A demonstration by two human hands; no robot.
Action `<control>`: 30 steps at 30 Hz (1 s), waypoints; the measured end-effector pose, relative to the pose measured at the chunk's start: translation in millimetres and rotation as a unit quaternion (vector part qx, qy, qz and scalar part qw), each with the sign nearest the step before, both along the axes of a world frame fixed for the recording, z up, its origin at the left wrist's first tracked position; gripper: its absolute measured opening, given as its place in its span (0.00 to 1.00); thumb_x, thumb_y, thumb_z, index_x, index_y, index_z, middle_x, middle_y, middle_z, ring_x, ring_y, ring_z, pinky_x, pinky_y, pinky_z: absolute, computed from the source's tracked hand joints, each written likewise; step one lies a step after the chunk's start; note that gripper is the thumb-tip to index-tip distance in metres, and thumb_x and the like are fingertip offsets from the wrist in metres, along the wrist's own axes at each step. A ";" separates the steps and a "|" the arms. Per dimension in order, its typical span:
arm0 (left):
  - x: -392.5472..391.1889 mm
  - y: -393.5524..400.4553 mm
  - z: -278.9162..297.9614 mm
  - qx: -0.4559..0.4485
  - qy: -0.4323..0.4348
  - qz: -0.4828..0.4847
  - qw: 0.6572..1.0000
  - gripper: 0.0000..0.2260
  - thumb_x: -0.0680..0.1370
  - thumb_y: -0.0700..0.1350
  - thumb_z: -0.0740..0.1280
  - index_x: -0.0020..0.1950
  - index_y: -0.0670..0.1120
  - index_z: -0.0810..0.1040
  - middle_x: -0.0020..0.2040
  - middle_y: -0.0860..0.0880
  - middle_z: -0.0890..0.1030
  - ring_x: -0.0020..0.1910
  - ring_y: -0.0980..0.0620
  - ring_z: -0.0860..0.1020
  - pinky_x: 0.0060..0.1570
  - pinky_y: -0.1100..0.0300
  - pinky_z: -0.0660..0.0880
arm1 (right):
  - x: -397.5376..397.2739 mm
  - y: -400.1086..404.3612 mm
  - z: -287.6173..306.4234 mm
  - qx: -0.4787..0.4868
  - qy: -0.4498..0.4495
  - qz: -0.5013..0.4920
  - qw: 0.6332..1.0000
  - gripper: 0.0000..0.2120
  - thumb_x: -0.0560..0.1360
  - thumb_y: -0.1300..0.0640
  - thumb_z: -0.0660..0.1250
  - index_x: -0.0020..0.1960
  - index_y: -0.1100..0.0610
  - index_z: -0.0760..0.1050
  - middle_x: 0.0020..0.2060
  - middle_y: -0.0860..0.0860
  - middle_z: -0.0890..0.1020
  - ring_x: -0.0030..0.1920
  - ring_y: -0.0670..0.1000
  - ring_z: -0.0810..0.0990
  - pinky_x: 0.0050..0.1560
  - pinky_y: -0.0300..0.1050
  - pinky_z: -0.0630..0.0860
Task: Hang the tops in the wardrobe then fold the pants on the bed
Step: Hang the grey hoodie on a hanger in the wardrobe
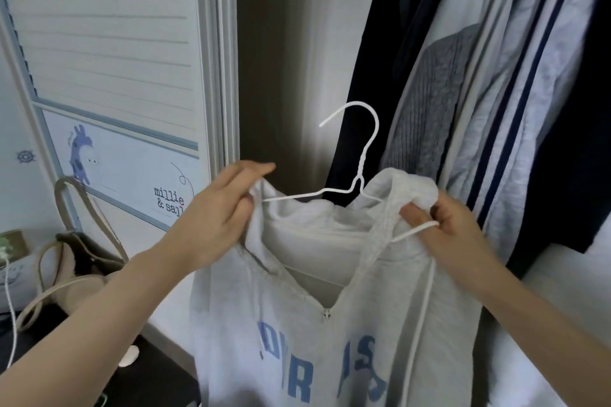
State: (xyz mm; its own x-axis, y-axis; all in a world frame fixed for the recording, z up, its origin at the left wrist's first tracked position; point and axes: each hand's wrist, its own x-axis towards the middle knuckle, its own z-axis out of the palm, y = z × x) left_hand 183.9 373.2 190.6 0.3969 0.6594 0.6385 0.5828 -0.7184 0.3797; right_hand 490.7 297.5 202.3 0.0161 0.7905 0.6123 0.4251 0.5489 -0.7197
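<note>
Open wardrobe (291, 59) ahead, its interior wall pale and partly shadowed. On the right side I see garments already hanging: a dark navy garment (390, 43), a grey knit top (426, 102), and pale striped tops (515, 82) with navy stripes. To the left stands a white slatted door (109, 26) with a lower panel carrying a blue giraffe drawing (81, 154) and the printed words "millie & sal…", the end cut off by the arm.

Task item: a light grey hoodie (330, 324) with blue lettering on the chest, zip at the neckline, held up in front of the wardrobe opening. A white wire hanger (360, 155) sits in its neck, the hook pointing up and free of any rail that I can see.

Left hand (218, 211): fingers curled, pinching the hoodie's left shoulder fabric together with the hanger's left arm end. Right hand (453, 225): fingers curled round bunched hood fabric, with the white drawcord (420, 294) looped over a finger and trailing down. Whether this hand also grips the hanger wire, I cannot tell.

Lower left: a beige handbag (76, 261) with long straps on a dark surface (158, 370), and a white cable (11, 307) beside it.
</note>
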 end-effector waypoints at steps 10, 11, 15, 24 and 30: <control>39.1 6.5 -1.0 0.093 -0.008 0.030 0.995 0.18 0.80 0.54 0.59 0.46 0.44 0.82 0.47 0.52 0.77 0.46 0.50 0.72 0.48 0.55 0.71 | 2.4 -6.7 2.4 -0.023 0.054 0.052 0.997 0.09 0.71 0.48 0.67 0.49 0.42 0.82 0.47 0.44 0.85 0.48 0.42 0.83 0.44 0.31 0.76; 32.8 10.6 -1.1 0.079 -0.047 0.027 0.995 0.17 0.79 0.54 0.59 0.46 0.45 0.82 0.47 0.55 0.76 0.47 0.52 0.73 0.49 0.59 0.70 | 12.2 -7.3 6.9 -0.042 0.055 0.039 0.997 0.09 0.69 0.48 0.68 0.48 0.44 0.83 0.46 0.47 0.85 0.47 0.45 0.83 0.45 0.33 0.77; 13.7 23.9 0.0 0.051 -0.103 0.028 0.993 0.14 0.78 0.55 0.63 0.43 0.48 0.82 0.46 0.59 0.75 0.49 0.59 0.74 0.49 0.65 0.70 | 64.0 -19.7 27.8 -0.347 -0.138 0.016 0.927 0.26 0.59 0.37 0.72 0.46 0.57 0.84 0.39 0.48 0.85 0.43 0.44 0.83 0.47 0.38 0.78; 36.9 25.4 7.1 0.064 -0.055 0.006 0.996 0.14 0.77 0.55 0.63 0.42 0.47 0.82 0.46 0.60 0.76 0.47 0.53 0.75 0.48 0.60 0.71 | 14.5 3.5 13.9 -0.205 -0.270 -0.017 0.941 0.25 0.67 0.29 0.61 0.54 0.45 0.74 0.46 0.41 0.79 0.46 0.42 0.78 0.47 0.40 0.74; 27.3 45.1 13.0 0.056 0.012 0.003 0.998 0.12 0.77 0.53 0.66 0.41 0.48 0.83 0.47 0.60 0.76 0.48 0.54 0.71 0.50 0.64 0.67 | 28.0 -11.3 6.2 -0.226 -0.288 0.076 0.927 0.06 0.76 0.44 0.64 0.44 0.46 0.74 0.41 0.47 0.78 0.40 0.45 0.76 0.41 0.40 0.73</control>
State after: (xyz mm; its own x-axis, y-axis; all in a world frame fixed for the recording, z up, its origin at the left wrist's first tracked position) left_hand 211.2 418.3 203.6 0.4094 0.5864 0.6990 0.5950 -0.7524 0.2827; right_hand 518.7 286.2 208.5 -0.3438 0.9348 0.0897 0.7529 0.3315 -0.5686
